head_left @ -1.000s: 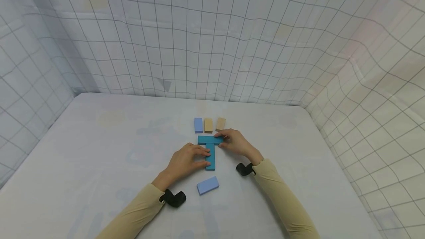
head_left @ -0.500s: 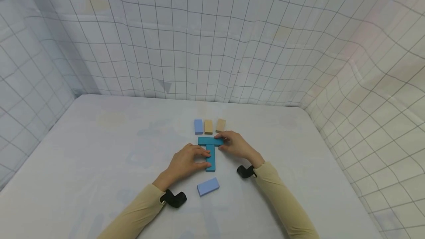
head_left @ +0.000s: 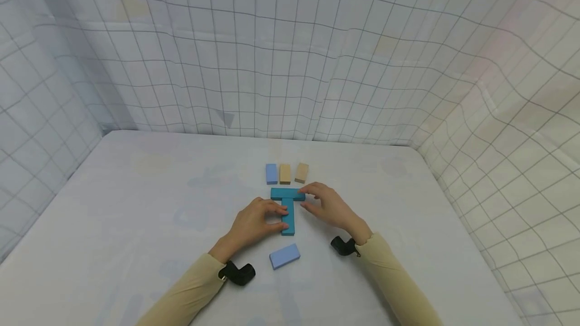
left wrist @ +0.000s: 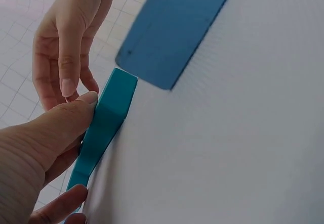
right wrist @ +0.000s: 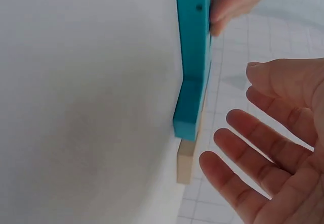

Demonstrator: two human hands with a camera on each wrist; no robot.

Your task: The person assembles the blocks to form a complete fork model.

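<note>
Two long teal blocks lie in a T on the table: a crosswise block [head_left: 282,193] at the back and a lengthwise block [head_left: 288,218] meeting it. My left hand [head_left: 255,221] rests its thumb and fingertips on the lengthwise block, coming from the left. In the left wrist view its thumb [left wrist: 71,118] touches that block's near end. My right hand [head_left: 333,208] is by the right end of the crosswise block; the right wrist view shows its fingers spread and apart from the teal blocks, holding nothing.
Behind the T stand a small blue block [head_left: 271,174], a yellow block [head_left: 285,174] and a tan block [head_left: 301,172] in a row. Another blue block [head_left: 284,256] lies slanted nearer me. Gridded white cloth [head_left: 290,64] hangs around the white table [head_left: 158,205].
My right hand has let go of the crosswise block's right end and drawn back slightly to the right, its fingers opening. The left hand and the blocks stay in place.
</note>
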